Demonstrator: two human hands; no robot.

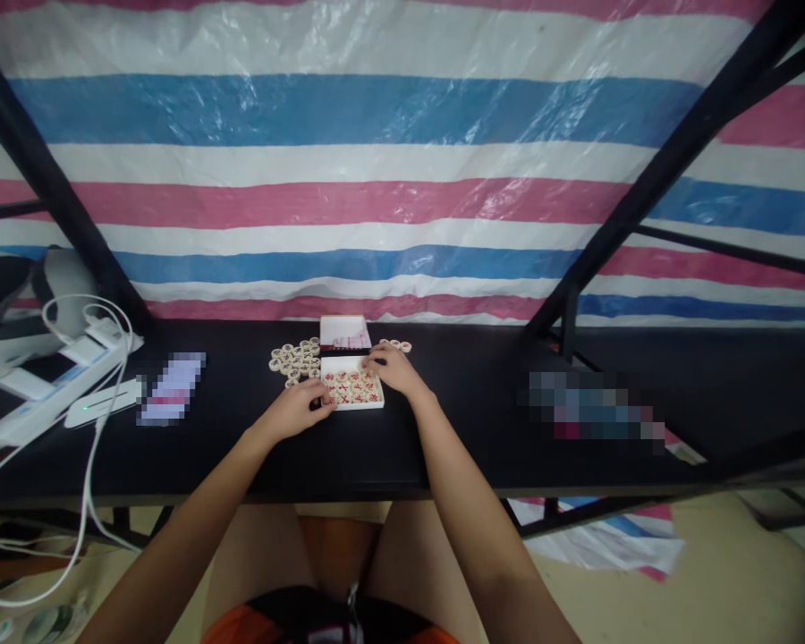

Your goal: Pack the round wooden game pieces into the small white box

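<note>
A small white box sits on the black table, holding rows of round wooden Chinese chess pieces with red characters; its back strip shows bare white. My left hand is closed at the box's left side, thumb by the front corner. At the back right of the box my right hand has its fingers pinched together over the inside, apparently on a Chinese chess piece, mostly hidden by the fingers. Dark-marked pieces lie loose left of the box. A few red-marked pieces lie beyond my right hand.
The box lid with a printed picture stands behind the box. On the left are a blurred-out phone-like item, a white device, a power strip and white cables. A pixelated object lies right. Black metal posts frame the table.
</note>
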